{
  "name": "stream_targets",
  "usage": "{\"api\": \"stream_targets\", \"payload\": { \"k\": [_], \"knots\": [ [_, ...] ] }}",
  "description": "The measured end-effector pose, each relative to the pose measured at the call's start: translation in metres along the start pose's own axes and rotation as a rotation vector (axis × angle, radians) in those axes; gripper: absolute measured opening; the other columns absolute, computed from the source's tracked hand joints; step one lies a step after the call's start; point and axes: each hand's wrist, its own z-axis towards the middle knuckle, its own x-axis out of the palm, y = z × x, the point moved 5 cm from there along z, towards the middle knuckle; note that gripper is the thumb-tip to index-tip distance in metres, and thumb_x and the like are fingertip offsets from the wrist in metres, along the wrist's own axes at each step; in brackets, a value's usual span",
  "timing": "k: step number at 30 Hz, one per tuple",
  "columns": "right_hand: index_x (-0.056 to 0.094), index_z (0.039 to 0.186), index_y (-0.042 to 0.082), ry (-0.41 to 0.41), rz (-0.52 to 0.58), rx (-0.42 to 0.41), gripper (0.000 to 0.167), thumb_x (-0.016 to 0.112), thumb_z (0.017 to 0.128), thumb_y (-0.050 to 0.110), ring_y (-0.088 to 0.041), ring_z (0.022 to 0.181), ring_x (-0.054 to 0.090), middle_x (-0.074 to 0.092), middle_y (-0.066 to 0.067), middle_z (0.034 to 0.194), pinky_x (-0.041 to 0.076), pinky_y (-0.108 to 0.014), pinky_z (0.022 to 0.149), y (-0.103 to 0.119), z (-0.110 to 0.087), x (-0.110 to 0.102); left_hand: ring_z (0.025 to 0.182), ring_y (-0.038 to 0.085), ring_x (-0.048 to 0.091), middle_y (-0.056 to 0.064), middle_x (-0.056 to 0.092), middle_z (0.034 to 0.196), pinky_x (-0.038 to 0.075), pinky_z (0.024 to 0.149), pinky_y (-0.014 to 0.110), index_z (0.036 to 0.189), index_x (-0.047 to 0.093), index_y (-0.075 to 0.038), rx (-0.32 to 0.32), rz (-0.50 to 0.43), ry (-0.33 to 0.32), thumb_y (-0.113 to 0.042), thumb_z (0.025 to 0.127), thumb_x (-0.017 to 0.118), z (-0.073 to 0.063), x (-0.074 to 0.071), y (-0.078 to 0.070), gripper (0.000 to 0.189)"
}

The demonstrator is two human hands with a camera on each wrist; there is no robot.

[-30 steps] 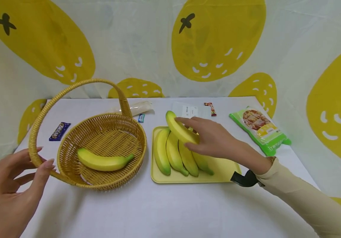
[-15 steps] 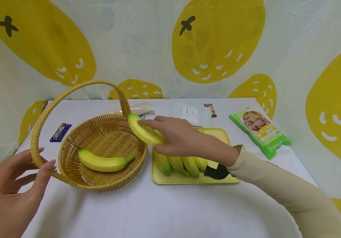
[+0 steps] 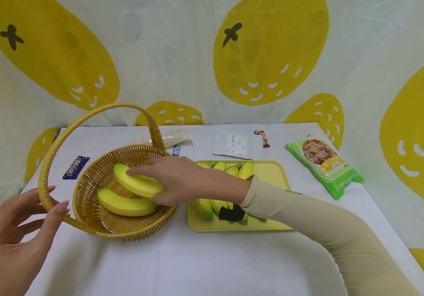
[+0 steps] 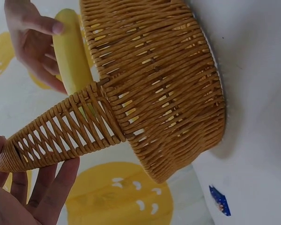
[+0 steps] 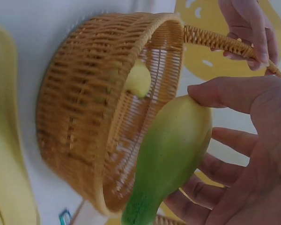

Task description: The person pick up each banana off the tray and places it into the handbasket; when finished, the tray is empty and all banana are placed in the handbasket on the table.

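My left hand (image 3: 21, 234) pinches the near side of the arched handle of a wicker basket (image 3: 86, 224). In the left wrist view the thumb and fingers of that hand (image 4: 35, 197) lie around the woven handle (image 4: 61, 133). My right hand (image 3: 182, 179) holds a yellow banana (image 3: 135, 181) with a green tip over the basket's opening. Seen from the right wrist, the held banana (image 5: 173, 145) sits between thumb and fingers, close by the rim. Another banana (image 3: 124, 204) lies inside the basket. Several bananas (image 3: 202, 209) rest on a yellow tray (image 3: 271, 168), partly hidden by my right forearm.
A blue snack packet (image 3: 76, 167) lies left of the basket. Behind are a pale bag (image 3: 176, 136), a small blue packet (image 3: 176, 150), a white pouch (image 3: 237, 144) and a red wrapper (image 3: 262, 137). A green-edged food bag (image 3: 324, 162) lies at the right.
My right hand has carried the banana leftward from above the tray to over the basket, uncovering the far ends of the tray's bananas. The left hand stays on the handle.
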Motion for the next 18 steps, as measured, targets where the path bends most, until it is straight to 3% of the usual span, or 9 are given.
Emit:
{"api": "stream_targets", "payload": {
  "k": [2, 6, 11, 18],
  "knots": [
    [0.043, 0.163, 0.029, 0.021, 0.0, -0.023, 0.073, 0.072, 0.097, 0.024, -0.012, 0.122, 0.055, 0.057, 0.002, 0.147, 0.053, -0.034, 0.079, 0.005, 0.009, 0.006, 0.089, 0.01, 0.069, 0.002, 0.075, 0.107, 0.055, 0.074, 0.011, 0.122, 0.072, 0.011, -0.036, 0.064, 0.007, 0.018, 0.079, 0.083, 0.0, 0.0, -0.003, 0.045],
    [0.042, 0.164, 0.028, 0.061, 0.002, -0.069, 0.074, 0.073, 0.098, 0.029, -0.008, 0.118, 0.054, 0.058, 0.003, 0.145, 0.051, -0.031, 0.084, 0.016, 0.023, 0.02, 0.088, 0.01, 0.068, 0.001, 0.074, 0.106, 0.055, 0.074, 0.01, 0.121, 0.073, 0.009, -0.058, 0.081, -0.01, 0.017, 0.079, 0.083, -0.001, 0.0, -0.002, 0.043],
    [0.042, 0.163, 0.03, 0.111, -0.008, -0.086, 0.074, 0.074, 0.097, 0.031, -0.004, 0.101, 0.051, 0.059, 0.01, 0.128, 0.049, -0.027, 0.072, 0.027, 0.037, 0.035, 0.089, 0.008, 0.068, -0.004, 0.074, 0.108, 0.053, 0.074, 0.008, 0.121, 0.073, 0.009, -0.063, 0.08, -0.031, 0.016, 0.08, 0.084, -0.001, -0.001, 0.003, 0.043],
    [0.045, 0.162, 0.03, 0.154, 0.004, -0.091, 0.074, 0.077, 0.096, 0.032, 0.0, 0.103, 0.05, 0.058, 0.012, 0.133, 0.049, -0.021, 0.069, 0.034, 0.048, 0.053, 0.088, 0.011, 0.068, 0.0, 0.074, 0.103, 0.055, 0.074, 0.01, 0.12, 0.073, 0.01, -0.058, 0.075, -0.014, 0.017, 0.08, 0.083, -0.001, 0.0, -0.004, 0.043]
  ]
}}
